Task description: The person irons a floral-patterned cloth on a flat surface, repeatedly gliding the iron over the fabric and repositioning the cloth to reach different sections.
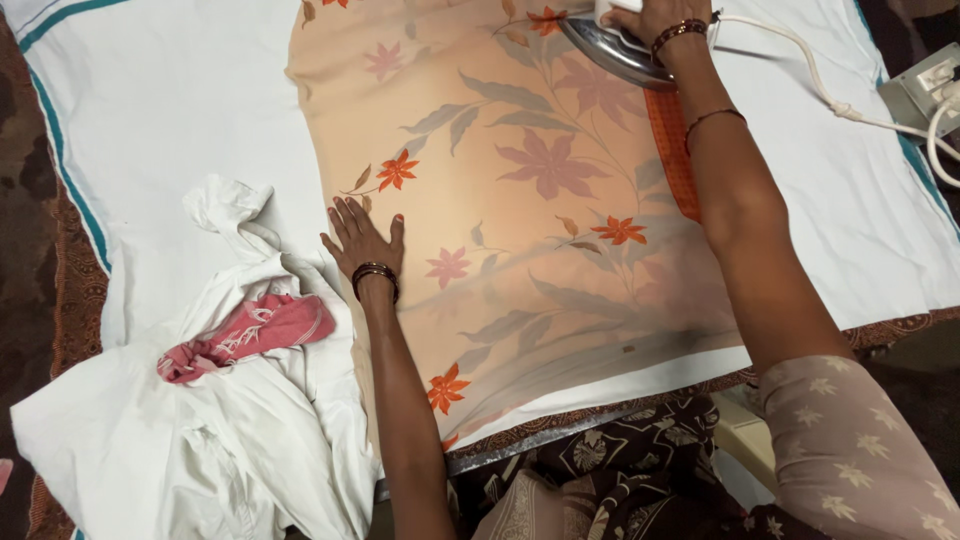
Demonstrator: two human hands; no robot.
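Left hand (362, 237), fingers spread flat at frame centre-left, pins the peach floral fabric (520, 230) taut; right hand (655, 22) grips the steel-soled iron (615, 52) at the top.

A home ironing spot: cloth-covered table (180, 90), iron (618, 50), crumpled laundry (200, 440)

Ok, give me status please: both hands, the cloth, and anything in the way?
Right hand grips iron at far edge of floral cloth. Left hand flat on cloth's near-left edge. White crumpled pile lies left, off the cloth.
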